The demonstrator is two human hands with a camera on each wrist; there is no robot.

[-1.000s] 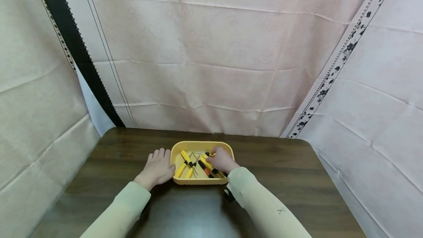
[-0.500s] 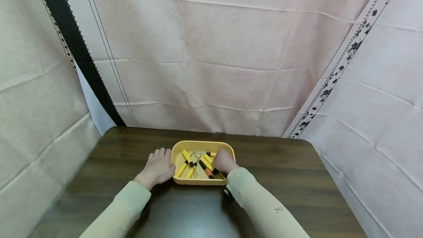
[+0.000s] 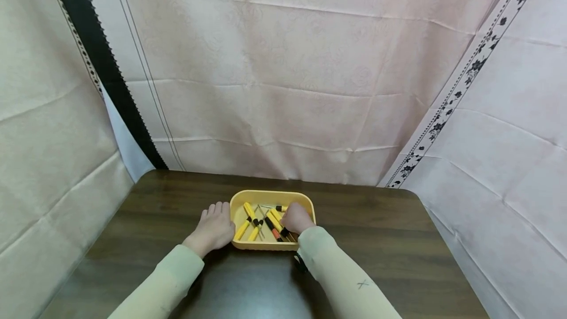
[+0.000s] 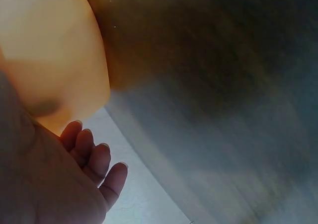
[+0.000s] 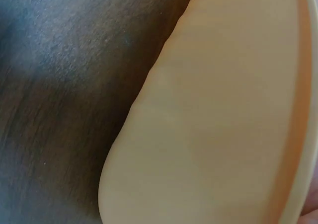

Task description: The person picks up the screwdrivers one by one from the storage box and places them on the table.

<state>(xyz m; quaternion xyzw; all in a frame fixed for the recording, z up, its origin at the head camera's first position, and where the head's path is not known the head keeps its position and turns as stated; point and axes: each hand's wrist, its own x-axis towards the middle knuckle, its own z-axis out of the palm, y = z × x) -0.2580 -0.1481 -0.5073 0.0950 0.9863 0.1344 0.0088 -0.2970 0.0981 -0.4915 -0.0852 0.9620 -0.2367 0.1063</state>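
Observation:
A yellow tray (image 3: 266,245) sits on the table and holds several screwdrivers with yellow-and-black handles, among them a yellow screwdriver (image 3: 250,211) at its left. Near the middle lies a screwdriver with a red-and-black handle (image 3: 272,229). My left hand (image 3: 214,226) rests against the tray's left wall; in the left wrist view its fingers (image 4: 115,183) are loosely bent beside the tray wall (image 4: 59,50). My right hand (image 3: 298,217) reaches down into the tray's right side, by the yellow handles. Its fingertips are hidden, so I cannot tell what it holds. The right wrist view is mostly the tray's outer wall (image 5: 213,110).
The dark wooden table (image 3: 376,240) extends around the tray on all sides. Behind it hangs a pale cloth (image 3: 274,87), and more cloth hangs at the left and right. Green-cuffed sleeves cover both forearms.
My right hand has gone from fingers spread over the handles to a more closed shape, pointing down, and its forearm has shifted slightly left. The left hand stays at the tray's side.

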